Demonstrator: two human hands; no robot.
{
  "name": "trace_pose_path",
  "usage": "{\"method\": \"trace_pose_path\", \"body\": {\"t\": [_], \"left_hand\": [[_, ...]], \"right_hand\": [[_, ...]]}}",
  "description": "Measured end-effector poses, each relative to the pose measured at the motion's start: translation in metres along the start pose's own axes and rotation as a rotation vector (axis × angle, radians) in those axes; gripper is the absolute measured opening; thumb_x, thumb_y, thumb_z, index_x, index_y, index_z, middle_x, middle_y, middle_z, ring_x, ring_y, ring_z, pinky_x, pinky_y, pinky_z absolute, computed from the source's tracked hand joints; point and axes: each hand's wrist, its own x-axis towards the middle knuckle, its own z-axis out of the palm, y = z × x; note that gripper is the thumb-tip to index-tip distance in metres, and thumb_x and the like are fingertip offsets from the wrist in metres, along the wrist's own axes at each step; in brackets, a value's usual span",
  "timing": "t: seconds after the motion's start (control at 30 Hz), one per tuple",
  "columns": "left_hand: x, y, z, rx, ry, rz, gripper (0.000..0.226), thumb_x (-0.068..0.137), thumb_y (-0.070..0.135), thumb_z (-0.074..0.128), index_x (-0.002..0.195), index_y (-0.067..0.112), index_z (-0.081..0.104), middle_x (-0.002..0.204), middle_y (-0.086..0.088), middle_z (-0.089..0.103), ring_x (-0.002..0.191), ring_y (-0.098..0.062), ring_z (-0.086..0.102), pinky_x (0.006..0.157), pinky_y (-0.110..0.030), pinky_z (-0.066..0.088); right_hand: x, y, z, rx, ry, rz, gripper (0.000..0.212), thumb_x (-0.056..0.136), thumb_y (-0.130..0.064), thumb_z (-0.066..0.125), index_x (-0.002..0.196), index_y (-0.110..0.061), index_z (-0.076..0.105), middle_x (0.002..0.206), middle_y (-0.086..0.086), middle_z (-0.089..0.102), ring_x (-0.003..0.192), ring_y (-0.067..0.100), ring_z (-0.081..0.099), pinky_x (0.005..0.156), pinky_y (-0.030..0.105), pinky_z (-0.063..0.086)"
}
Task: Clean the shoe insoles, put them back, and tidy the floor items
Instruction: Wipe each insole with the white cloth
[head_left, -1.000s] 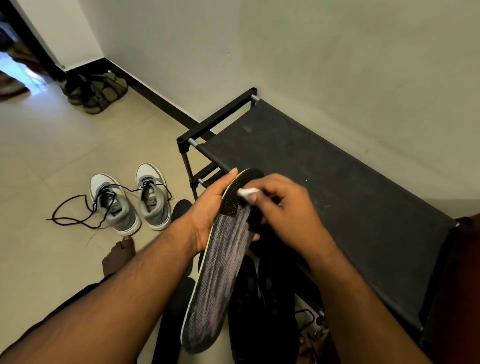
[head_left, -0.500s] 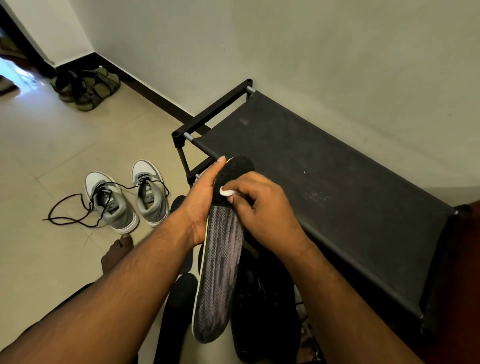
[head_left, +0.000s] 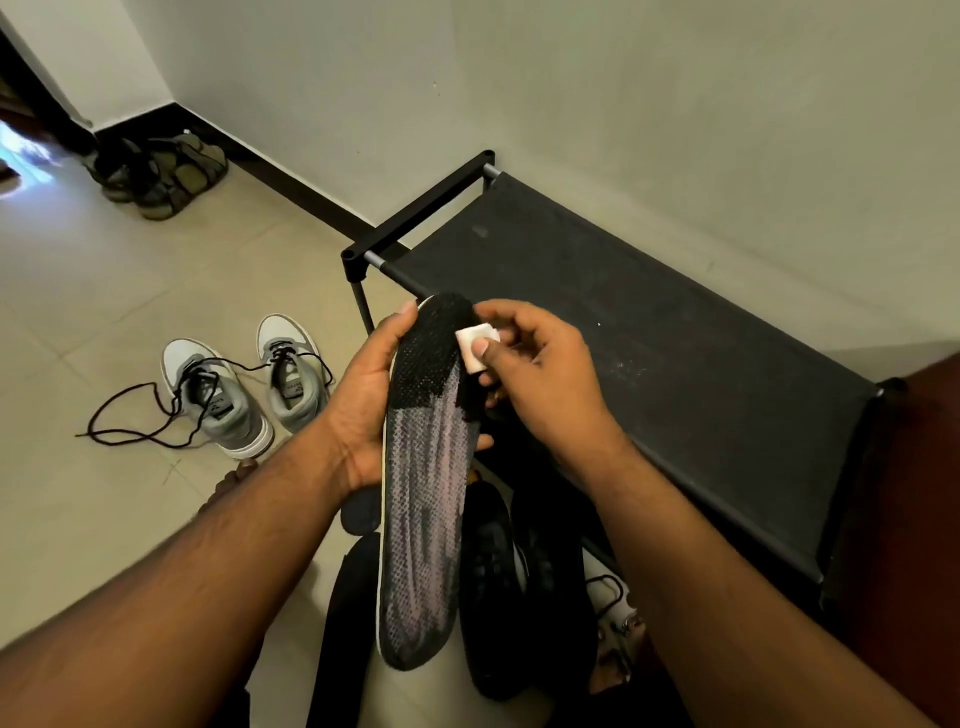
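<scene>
Since half a second ago the right hand (head_left: 540, 374) has slid its small white pad (head_left: 477, 347) from the middle of the insole's dark toe end out to the right edge of that end. Its fingers (head_left: 485, 347) are pinched shut on the pad, thumb on top. Left hand (head_left: 363, 400) cradles the insole (head_left: 423, 499) from the left, fingers curled round its edge and underside, holding it lengthwise, toe away from the person.

Judging by the surface, the toe end looks dark while the rest is streaked pale grey; which part is wiped I cannot tell. So cleaning seems partway through on this insole. A pair of black shoes (head_left: 498, 597) lies below it on the floor (head_left: 104, 322), so refitting is not yet done. Grey sneakers (head_left: 244, 389) with loose laces and sandals (head_left: 161, 171) in the corner remain to tidy.

Right of the hands, the black shoe rack (head_left: 649, 338) edge sits close; the wall hems it in behind. Open floor lies to the left.
</scene>
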Motion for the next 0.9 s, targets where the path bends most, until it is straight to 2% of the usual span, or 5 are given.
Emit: {"method": "trace_pose_path", "body": {"t": [0.2, 0.43, 0.53, 0.63, 0.9], "left_hand": [[-0.036, -0.006, -0.001, -0.042, 0.091, 0.006, 0.070, 0.089, 0.067, 0.037, 0.108, 0.009, 0.073, 0.107, -0.017, 0.065, 0.091, -0.031, 0.061, 0.097, -0.053, 0.041], [-0.076, -0.017, -0.004, 0.139, 0.142, -0.061, 0.075, 0.088, 0.072, 0.034, 0.117, 0.012, 0.069, 0.111, -0.020, 0.065, 0.103, -0.040, 0.062, 0.096, -0.060, 0.043], [-0.066, -0.021, -0.009, 0.113, 0.202, -0.119, 0.076, 0.089, 0.074, 0.033, 0.111, 0.013, 0.071, 0.112, -0.021, 0.066, 0.105, -0.041, 0.061, 0.095, -0.057, 0.045], [-0.048, -0.020, -0.010, 0.063, 0.160, -0.136, 0.077, 0.091, 0.074, 0.029, 0.129, 0.015, 0.060, 0.124, -0.021, 0.057, 0.110, -0.042, 0.056, 0.096, -0.058, 0.043], [-0.023, -0.019, -0.016, -0.010, 0.108, -0.148, 0.075, 0.090, 0.073, 0.034, 0.093, 0.010, 0.075, 0.093, -0.018, 0.067, 0.082, -0.035, 0.064, 0.091, -0.056, 0.045]], "right_hand": [[-0.029, -0.017, 0.004, 0.331, -0.041, 0.204, 0.012, 0.086, 0.000, 0.065, 0.095, -0.007, 0.067, 0.081, 0.014, 0.063, 0.059, 0.013, 0.058, 0.050, 0.024, 0.048], [-0.050, -0.020, 0.004, 0.087, -0.156, 0.022, 0.009, 0.085, -0.005, 0.069, 0.093, -0.007, 0.070, 0.079, 0.009, 0.069, 0.064, 0.012, 0.061, 0.057, 0.021, 0.050], [-0.049, -0.010, 0.008, -0.221, -0.145, -0.167, 0.010, 0.085, -0.009, 0.069, 0.093, -0.014, 0.071, 0.089, 0.003, 0.067, 0.077, 0.002, 0.061, 0.069, 0.014, 0.047], [-0.040, -0.008, 0.008, -0.437, -0.133, -0.321, 0.011, 0.085, -0.013, 0.067, 0.094, -0.017, 0.071, 0.092, -0.009, 0.061, 0.083, -0.005, 0.054, 0.073, 0.006, 0.039], [-0.020, -0.001, 0.018, -0.734, -0.302, -0.376, 0.016, 0.087, -0.015, 0.063, 0.101, -0.020, 0.070, 0.101, -0.001, 0.062, 0.097, 0.016, 0.058, 0.086, 0.042, 0.049]]}}
